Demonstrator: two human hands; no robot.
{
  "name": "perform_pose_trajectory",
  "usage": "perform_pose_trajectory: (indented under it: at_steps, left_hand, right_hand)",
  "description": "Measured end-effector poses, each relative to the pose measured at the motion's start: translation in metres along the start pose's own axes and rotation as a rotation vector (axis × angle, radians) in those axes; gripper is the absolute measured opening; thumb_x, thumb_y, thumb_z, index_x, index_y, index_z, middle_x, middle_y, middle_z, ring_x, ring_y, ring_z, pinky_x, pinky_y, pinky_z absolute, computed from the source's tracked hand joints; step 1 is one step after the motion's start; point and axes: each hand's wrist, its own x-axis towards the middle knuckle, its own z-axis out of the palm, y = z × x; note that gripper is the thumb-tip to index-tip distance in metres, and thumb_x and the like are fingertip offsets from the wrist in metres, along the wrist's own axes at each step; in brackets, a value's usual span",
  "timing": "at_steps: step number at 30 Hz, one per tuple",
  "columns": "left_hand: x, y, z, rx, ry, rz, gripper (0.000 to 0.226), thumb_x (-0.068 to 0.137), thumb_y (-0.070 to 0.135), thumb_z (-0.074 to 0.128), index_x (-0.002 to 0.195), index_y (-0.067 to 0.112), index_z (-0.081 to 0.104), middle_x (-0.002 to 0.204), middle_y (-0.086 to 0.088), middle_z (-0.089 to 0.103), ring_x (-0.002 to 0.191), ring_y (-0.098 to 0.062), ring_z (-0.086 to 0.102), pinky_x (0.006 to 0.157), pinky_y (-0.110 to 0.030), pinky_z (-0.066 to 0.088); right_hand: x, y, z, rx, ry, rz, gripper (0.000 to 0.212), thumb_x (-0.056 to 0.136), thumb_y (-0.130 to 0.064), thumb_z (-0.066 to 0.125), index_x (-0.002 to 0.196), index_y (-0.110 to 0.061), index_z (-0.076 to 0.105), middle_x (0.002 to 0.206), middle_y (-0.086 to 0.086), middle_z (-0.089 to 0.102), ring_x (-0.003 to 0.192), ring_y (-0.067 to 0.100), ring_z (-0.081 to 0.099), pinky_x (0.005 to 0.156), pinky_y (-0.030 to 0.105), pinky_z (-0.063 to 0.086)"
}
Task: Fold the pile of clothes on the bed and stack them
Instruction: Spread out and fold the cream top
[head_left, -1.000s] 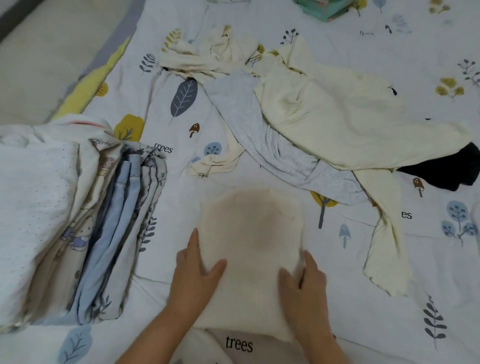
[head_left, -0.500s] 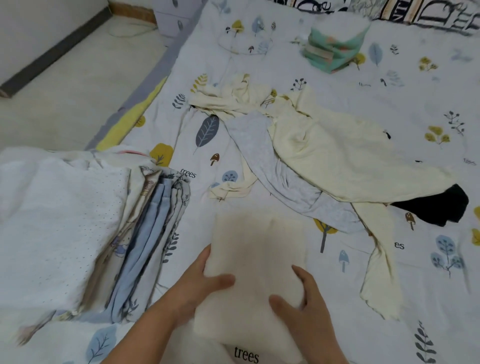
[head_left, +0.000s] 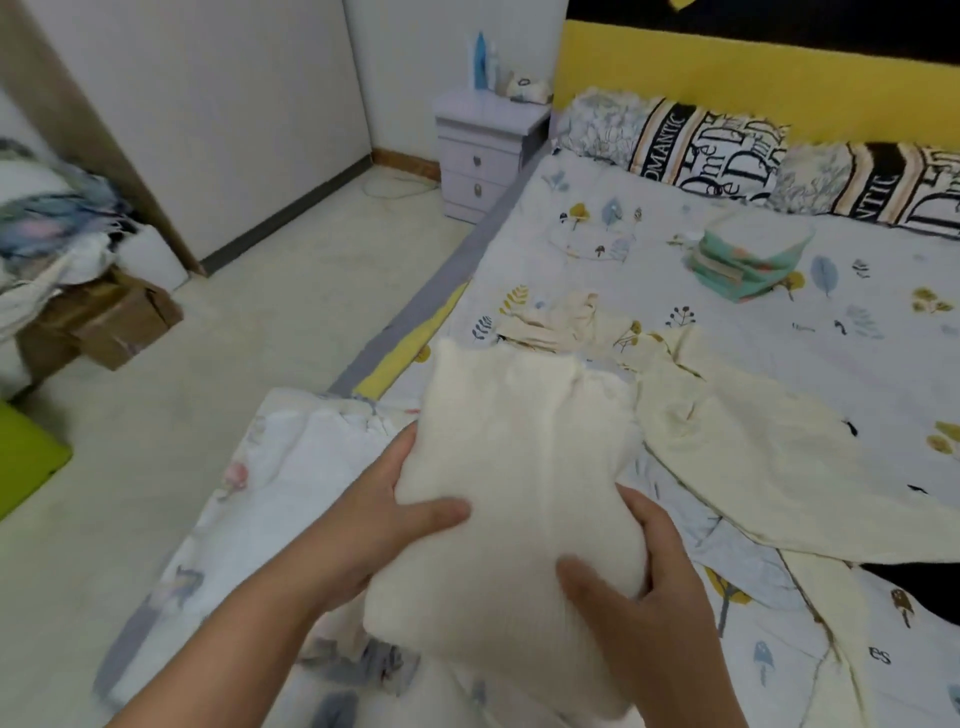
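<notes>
I hold a folded cream garment (head_left: 519, 467) lifted off the bed, between both hands. My left hand (head_left: 395, 525) grips its left edge with the thumb on top; my right hand (head_left: 634, 571) grips its lower right corner. Under and left of it lies the stack of folded clothes (head_left: 291, 493), its top piece white. To the right, unfolded clothes stay on the bed: a pale yellow garment (head_left: 769, 467), a grey one (head_left: 727, 545) partly hidden beneath, a black piece (head_left: 914, 582) and a cream one (head_left: 550, 322) behind.
The bed's printed sheet (head_left: 675, 218) stretches to the patterned pillows (head_left: 727, 150) at the yellow headboard. A small folded green pile (head_left: 748, 260) sits further up. A white nightstand (head_left: 483, 150), bare floor (head_left: 260, 338), cardboard boxes (head_left: 104, 322) and a heap of laundry stand to the left.
Both hands closed on the folded cream garment and lifted it off the sheet, carrying it left toward the stack. My head tilted up, bringing the room into view.
</notes>
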Motion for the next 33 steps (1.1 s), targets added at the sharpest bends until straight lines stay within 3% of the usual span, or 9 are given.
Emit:
perform_pose_trajectory:
  at_steps: [4, 9, 13, 17, 20, 23, 27, 31, 33]
  left_hand:
    - [-0.007, 0.051, -0.048, 0.020, 0.049, 0.086, 0.074, 0.061, 0.015, 0.082, 0.118, 0.047, 0.047, 0.107, 0.013, 0.069, 0.095, -0.011, 0.068, 0.067, -0.023, 0.056]
    - [-0.009, 0.085, -0.117, 0.068, 0.072, 0.078, 0.083, 0.053, 0.028, 0.082, 0.127, 0.036, 0.046, 0.110, 0.004, 0.069, 0.097, -0.018, 0.068, 0.068, -0.029, 0.056]
    - [-0.004, 0.058, -0.165, 0.075, 0.104, -0.013, 0.099, 0.035, 0.040, 0.090, 0.125, 0.038, 0.047, 0.107, 0.002, 0.070, 0.096, -0.022, 0.068, 0.071, -0.034, 0.056]
    - [-0.005, -0.021, -0.192, 0.012, 0.195, -0.178, 0.065, 0.073, 0.014, 0.074, 0.131, 0.025, 0.046, 0.111, -0.002, 0.069, 0.099, -0.025, 0.067, 0.076, -0.038, 0.054]
    - [-0.012, -0.080, -0.193, 0.081, 0.313, -0.278, 0.053, 0.084, 0.011, 0.065, 0.132, 0.022, 0.046, 0.124, 0.000, 0.059, 0.107, -0.022, 0.060, 0.085, -0.034, 0.050]
    - [-0.014, -0.099, -0.187, 0.158, 0.426, -0.288, 0.043, 0.086, 0.023, 0.065, 0.126, 0.024, 0.048, 0.101, 0.012, 0.063, 0.088, -0.005, 0.062, 0.066, -0.016, 0.049]
    - [-0.011, -0.098, -0.187, 0.279, 0.518, -0.149, 0.035, 0.084, 0.017, 0.067, 0.111, 0.033, 0.052, 0.099, 0.018, 0.060, 0.077, 0.011, 0.060, 0.053, -0.002, 0.041]
    - [-0.017, -0.105, -0.182, 0.360, 0.514, -0.222, 0.040, 0.086, 0.023, 0.065, 0.123, 0.023, 0.052, 0.112, 0.003, 0.062, 0.103, -0.019, 0.059, 0.079, -0.023, 0.045]
    - [-0.018, -0.109, -0.181, 0.388, 0.496, -0.278, 0.047, 0.087, 0.026, 0.063, 0.131, 0.019, 0.047, 0.118, -0.001, 0.058, 0.104, -0.020, 0.055, 0.085, -0.029, 0.042]
  right_hand:
    - [0.009, -0.057, 0.040, 0.073, -0.060, -0.083, 0.054, 0.068, -0.025, 0.074, 0.106, -0.052, 0.046, 0.102, -0.027, 0.055, 0.096, -0.001, 0.054, 0.087, 0.040, 0.049]
    - [0.018, -0.091, 0.103, 0.134, -0.133, -0.155, 0.055, 0.073, -0.028, 0.070, 0.119, -0.043, 0.044, 0.114, -0.024, 0.053, 0.110, 0.007, 0.052, 0.097, 0.043, 0.046]
    - [0.024, -0.068, 0.159, 0.096, -0.164, -0.132, 0.061, 0.075, -0.027, 0.070, 0.130, -0.031, 0.043, 0.125, -0.011, 0.053, 0.116, 0.009, 0.049, 0.101, 0.036, 0.041]
    - [0.019, -0.008, 0.206, -0.035, -0.269, 0.033, 0.069, 0.080, -0.025, 0.068, 0.139, -0.023, 0.034, 0.137, -0.003, 0.043, 0.124, 0.012, 0.041, 0.103, 0.023, 0.032]
    - [0.009, 0.031, 0.225, -0.161, -0.389, 0.218, 0.082, 0.085, -0.034, 0.061, 0.148, -0.023, 0.010, 0.150, 0.001, 0.023, 0.134, 0.015, 0.026, 0.103, 0.023, 0.025]
    - [0.006, 0.047, 0.231, -0.257, -0.376, 0.276, 0.088, 0.085, -0.039, 0.059, 0.148, -0.029, -0.002, 0.150, 0.000, 0.017, 0.133, 0.016, 0.024, 0.096, 0.023, 0.028]
    - [0.002, 0.049, 0.229, -0.174, -0.308, 0.102, 0.080, 0.082, -0.026, 0.063, 0.143, -0.039, 0.013, 0.140, -0.013, 0.028, 0.120, 0.005, 0.034, 0.092, 0.022, 0.032]
    - [0.002, 0.059, 0.226, -0.230, -0.385, 0.078, 0.082, 0.083, -0.023, 0.065, 0.145, -0.031, 0.011, 0.143, -0.005, 0.023, 0.132, 0.012, 0.027, 0.104, 0.026, 0.028]
    - [0.008, 0.060, 0.225, -0.242, -0.430, 0.142, 0.085, 0.083, -0.024, 0.064, 0.147, -0.027, 0.008, 0.148, -0.001, 0.020, 0.134, 0.016, 0.024, 0.107, 0.030, 0.028]
